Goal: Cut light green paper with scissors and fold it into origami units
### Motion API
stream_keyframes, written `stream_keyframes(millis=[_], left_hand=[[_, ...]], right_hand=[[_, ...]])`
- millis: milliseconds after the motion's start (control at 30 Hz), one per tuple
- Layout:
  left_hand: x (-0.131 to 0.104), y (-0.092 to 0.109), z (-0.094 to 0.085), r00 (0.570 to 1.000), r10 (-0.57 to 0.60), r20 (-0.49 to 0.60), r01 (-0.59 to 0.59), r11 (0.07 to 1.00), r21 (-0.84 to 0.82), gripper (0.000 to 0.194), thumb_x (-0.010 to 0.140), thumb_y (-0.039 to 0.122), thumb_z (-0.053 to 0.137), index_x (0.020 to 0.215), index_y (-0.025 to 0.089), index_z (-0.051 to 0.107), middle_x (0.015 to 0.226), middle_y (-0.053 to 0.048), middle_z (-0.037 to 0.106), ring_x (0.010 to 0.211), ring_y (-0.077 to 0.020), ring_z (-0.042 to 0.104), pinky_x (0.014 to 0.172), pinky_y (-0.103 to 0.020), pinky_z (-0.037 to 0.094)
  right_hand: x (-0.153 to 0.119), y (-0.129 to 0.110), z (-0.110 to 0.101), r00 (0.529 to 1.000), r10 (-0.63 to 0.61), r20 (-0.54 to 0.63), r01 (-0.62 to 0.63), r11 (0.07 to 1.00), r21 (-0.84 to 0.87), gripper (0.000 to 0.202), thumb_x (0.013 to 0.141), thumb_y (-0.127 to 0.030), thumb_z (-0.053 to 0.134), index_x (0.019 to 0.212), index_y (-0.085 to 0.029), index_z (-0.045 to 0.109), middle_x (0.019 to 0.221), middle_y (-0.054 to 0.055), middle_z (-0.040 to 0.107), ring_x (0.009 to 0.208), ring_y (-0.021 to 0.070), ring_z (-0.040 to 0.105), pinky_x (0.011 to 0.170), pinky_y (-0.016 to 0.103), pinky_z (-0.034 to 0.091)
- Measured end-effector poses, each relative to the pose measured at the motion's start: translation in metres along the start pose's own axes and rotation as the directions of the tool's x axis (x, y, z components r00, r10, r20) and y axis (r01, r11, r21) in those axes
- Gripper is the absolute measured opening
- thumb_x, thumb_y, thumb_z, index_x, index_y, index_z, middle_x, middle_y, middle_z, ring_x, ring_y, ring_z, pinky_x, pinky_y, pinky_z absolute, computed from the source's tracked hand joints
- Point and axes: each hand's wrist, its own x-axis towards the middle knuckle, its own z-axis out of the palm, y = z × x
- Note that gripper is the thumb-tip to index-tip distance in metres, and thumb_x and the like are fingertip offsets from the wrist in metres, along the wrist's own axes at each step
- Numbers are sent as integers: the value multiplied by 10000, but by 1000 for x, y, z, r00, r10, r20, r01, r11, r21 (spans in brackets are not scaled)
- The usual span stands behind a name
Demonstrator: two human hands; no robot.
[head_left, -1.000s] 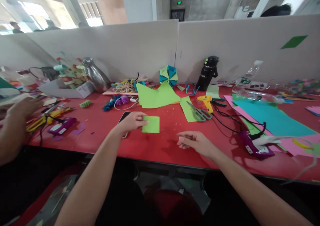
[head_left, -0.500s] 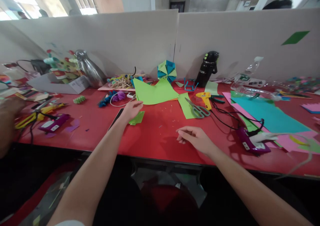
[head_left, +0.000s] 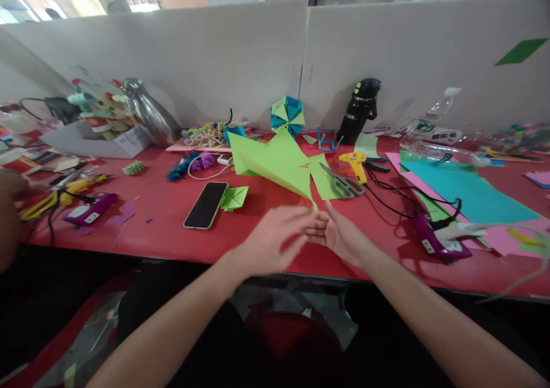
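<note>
My left hand (head_left: 279, 236) is blurred, its fingers stretched toward the right and its thumb apart below. Facing it, my right hand (head_left: 344, 239) has its thumb raised and its fingers loosely bent; the fingertips of both hands overlap or meet. A curled corner of a large light-green paper sheet (head_left: 275, 161) reaches down to these fingertips. Whether either hand touches that corner I cannot tell. Left of the hands lie a phone (head_left: 207, 204) with a dark screen and a small folded green paper piece (head_left: 234, 198). Grey-handled scissors (head_left: 346, 186) rest on a green paper strip (head_left: 322, 179).
Beyond the sheet stands a blue-and-green paper ball (head_left: 287, 116). A yellow glue gun (head_left: 354, 164), purple power strip (head_left: 438, 239) and cables lie at right, near coloured paper (head_left: 468, 190). A black bottle (head_left: 358, 113) stands behind. Another person's arm (head_left: 8, 216) shows at far left.
My left hand has left the sheet's left corner and come toward my right hand, uncovering the phone. The sheet's near right part now curls toward me.
</note>
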Motion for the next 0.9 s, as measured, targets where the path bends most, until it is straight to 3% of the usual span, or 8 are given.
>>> stream_keyframes(millis=[167, 233, 300, 400, 467, 567, 733, 900], left_hand=[[-14, 43, 16, 901, 255, 352, -216, 965, -146, 488, 978, 230, 466, 1461, 180, 517, 1478, -87, 579, 1374, -240, 519, 1136, -350, 419], [-13, 30, -7, 858, 136, 496, -50, 982, -182, 306, 957, 331, 557, 1221, 265, 696, 1208, -54, 746, 1041, -216, 704, 845, -311, 543], [-13, 4, -40, 804, -178, 568, 227, 974, -16, 220, 953, 431, 584, 970, 293, 756, 968, -10, 785, 907, -210, 717, 800, -318, 523], [-18, -43, -84, 771, -613, 171, 536, 771, 346, 352, 891, 554, 600, 956, 234, 731, 966, -67, 753, 876, -250, 693, 755, -351, 505], [-24, -66, -97, 716, -691, -99, 643, 598, 479, 620, 790, 634, 673, 1242, 211, 639, 1262, -132, 671, 1104, -329, 645, 875, -407, 505], [-30, -81, -91, 660, -745, -97, 650, 503, 570, 994, 677, 707, 721, 1470, 178, 441, 1500, -206, 485, 1282, -426, 535, 961, -472, 485], [-23, -87, -75, 669, -742, -47, 643, 546, 537, 393, 899, 438, 537, 1227, 255, 650, 1270, -135, 682, 1132, -360, 648, 882, -428, 511], [-28, -125, -112, 586, -741, -327, 807, 503, 308, 159, 822, 251, 577, 887, 191, 709, 913, -139, 743, 984, -363, 692, 897, -443, 494]], right_hand=[[-3, -6, -2, 962, -29, -272, 24, 999, -23, 310, 754, -298, 810, 1025, -171, 730, 941, 109, 808, 798, 249, 767, 710, 339, 608], [-2, -9, -7, 921, -105, -376, 85, 994, -70, 291, 722, -242, 812, 999, -181, 743, 944, 99, 811, 802, 263, 769, 717, 359, 613], [-2, -14, -14, 881, -200, -429, 151, 978, -146, 236, 741, -280, 780, 960, -195, 757, 973, 93, 810, 853, 274, 772, 763, 377, 617], [-1, -22, -21, 837, -300, -457, 201, 947, -252, 163, 735, -319, 740, 863, -222, 768, 994, 75, 810, 933, 282, 766, 825, 377, 614], [0, -25, -22, 834, -307, -458, 196, 942, -274, 140, 709, -324, 729, 811, -236, 769, 975, 65, 812, 954, 290, 762, 830, 379, 614], [-1, -23, -18, 838, -309, -450, 192, 938, -288, 147, 686, -337, 724, 780, -233, 769, 925, 61, 814, 950, 291, 761, 826, 377, 611], [-3, -15, -14, 840, -317, -440, 179, 928, -327, 162, 645, -368, 788, 734, -236, 757, 864, 70, 808, 921, 310, 757, 807, 404, 605], [-5, -14, -17, 860, -300, -414, 169, 931, -324, 186, 693, -385, 803, 811, -246, 767, 889, 64, 806, 865, 311, 757, 779, 426, 600]])
